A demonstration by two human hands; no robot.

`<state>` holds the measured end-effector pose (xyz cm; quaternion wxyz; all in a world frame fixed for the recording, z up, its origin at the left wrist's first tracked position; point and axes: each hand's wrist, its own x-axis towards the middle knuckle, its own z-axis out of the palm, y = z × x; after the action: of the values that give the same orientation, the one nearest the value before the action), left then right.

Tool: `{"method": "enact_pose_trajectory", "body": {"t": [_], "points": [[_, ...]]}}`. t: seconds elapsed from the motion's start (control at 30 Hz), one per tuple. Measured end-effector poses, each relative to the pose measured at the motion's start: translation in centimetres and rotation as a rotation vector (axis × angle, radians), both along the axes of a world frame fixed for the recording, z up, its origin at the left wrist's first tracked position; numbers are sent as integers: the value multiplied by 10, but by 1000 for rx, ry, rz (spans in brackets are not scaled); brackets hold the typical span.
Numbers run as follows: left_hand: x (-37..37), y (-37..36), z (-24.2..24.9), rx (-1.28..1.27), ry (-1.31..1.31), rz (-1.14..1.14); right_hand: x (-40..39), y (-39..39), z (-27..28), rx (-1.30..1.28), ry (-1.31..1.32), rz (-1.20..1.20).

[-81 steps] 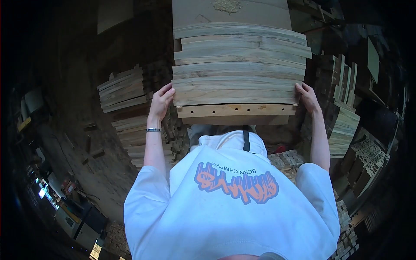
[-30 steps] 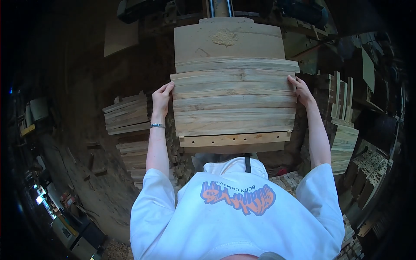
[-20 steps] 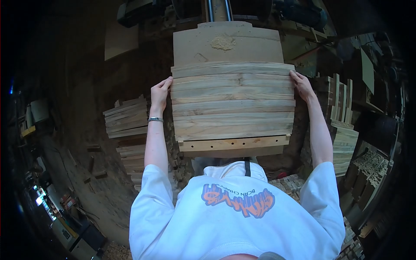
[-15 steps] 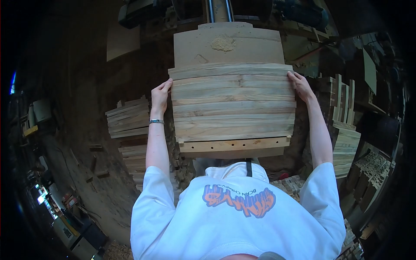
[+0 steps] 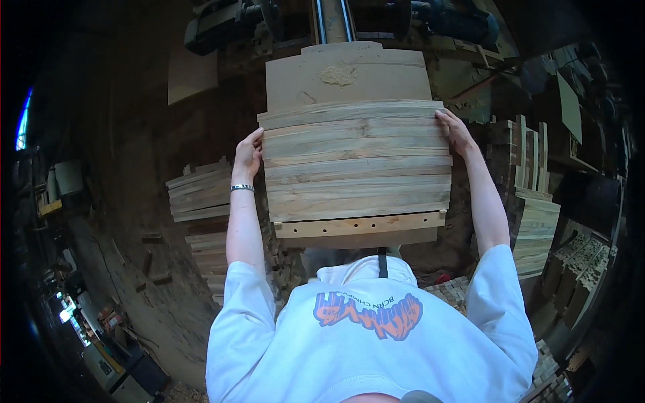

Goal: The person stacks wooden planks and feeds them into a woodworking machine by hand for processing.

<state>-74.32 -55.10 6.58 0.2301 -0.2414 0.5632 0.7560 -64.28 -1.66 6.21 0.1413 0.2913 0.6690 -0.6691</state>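
Several pale wooden slats point(image 5: 356, 149) lie side by side across a flat board point(image 5: 396, 70). My left hand point(image 5: 248, 158) is at the left ends of the farther slats, its fingers closed against the edge. At the right end of the far slats, my right hand point(image 5: 458, 133) has its fingertips pressed on the corner and its thumb hidden. Nearest my body runs a light wooden strip point(image 5: 342, 227) with several dark holes, in front of the row of slats.
A small sawdust heap point(image 5: 339, 76) sits on the board beyond the slats. Metal rails point(image 5: 334, 20) run between two motors at the back. Stacked slats stand at left point(image 5: 201, 191) and right point(image 5: 536, 225). Wood offcuts point(image 5: 158, 277) lie on the floor at left.
The view has shifted slightly, so the board and slats sit a little further left. My fingers have changed their hold a little at both slat ends; the slats keep their arrangement.
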Motion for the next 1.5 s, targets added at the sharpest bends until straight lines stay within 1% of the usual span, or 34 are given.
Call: {"method": "enact_pose_trajectory", "body": {"t": [0.03, 0.07, 0.1, 0.13, 0.17, 0.2, 0.23, 0.27, 0.3, 0.33, 0.37, 0.4, 0.43, 0.47, 0.53, 0.6, 0.67, 0.73, 0.93, 1.07, 1.13, 1.2, 1.27, 1.33, 1.4, 1.47, 1.5], "points": [[4, 4, 4, -50, -14, 23, 3, -4, 3, 3, 11, -11], [8, 9, 7, -46, -4, 8, 6, -11, 3, 358, -21, -9], [15, 17, 13, -543, 212, 27, 7, -27, 13, 715, -61, -9], [22, 29, 20, -1033, 437, 55, 28, -62, 31, 1124, 159, -10], [35, 54, 40, -1115, 701, 60, 47, -92, 48, 1359, 418, 133], [47, 84, 68, -1146, 996, -18, 69, -132, 62, 1294, 501, 260], [54, 115, 78, -1030, 1103, -101, 94, -171, 52, 1220, 652, 402], [56, 144, 72, -977, 1134, -245, 120, -212, 63, 1046, 564, 480], [53, 167, 65, -916, 1168, -388, 141, -249, 70, 1092, 497, 525], [48, 183, 53, -892, 1177, -383, 153, -269, 59, 1138, 522, 446], [42, 200, 38, -1052, 1216, -476, 162, -279, 45, 1184, 549, 363], [37, 214, 30, -1216, 1252, -566, 167, -283, 40, 1208, 547, 354], [33, 218, 31, -1307, 1166, -668, 163, -282, 39, 1219, 568, 315], [30, 221, 30, -1299, 1189, -655, 159, -281, 37, 1223, 589, 275], [25, 222, 25, -1296, 1081, -682, 149, -280, 38, 1253, 615, 237], [12, 224, 18, -1300, 1067, -715, 140, -279, 36, 1259, 615, 232], [-3, 230, 12, -1387, 1123, -634, 119, -274, 33, 1264, 614, 229], [-28, 238, 10, -1400, 1092, -636, 91, -268, 31, 1267, 638, 205], [-144, 267, 9, -1448, 1035, -596, -17, -246, 27, 1277, 674, 174], [-230, 294, 13, -1433, 947, -644, -96, -227, 21, 1270, 684, 162], [-279, 304, 15, -1492, 998, -552, -144, -217, 19, 1271, 729, 144], [-316, 313, 18, -1466, 982, -544, -180, -209, 17, 1272, 728, 141], [-339, 316, 17, -1448, 960, -553, -201, -205, 15, 1277, 747, 137], [-361, 319, 18, -1480, 924, -668, -220, -200, 15, 1289, 750, 141], [-374, 321, 18, -1476, 922, -655, -232, -198, 15, 1343, 757, 132], [-384, 325, 17, -1479, 924, -640, -241, -196, 13, 1342, 772, 127], [-389, 327, 16, -1468, 948, -595, -246, -194, 13, 1334, 770, 136]]}}
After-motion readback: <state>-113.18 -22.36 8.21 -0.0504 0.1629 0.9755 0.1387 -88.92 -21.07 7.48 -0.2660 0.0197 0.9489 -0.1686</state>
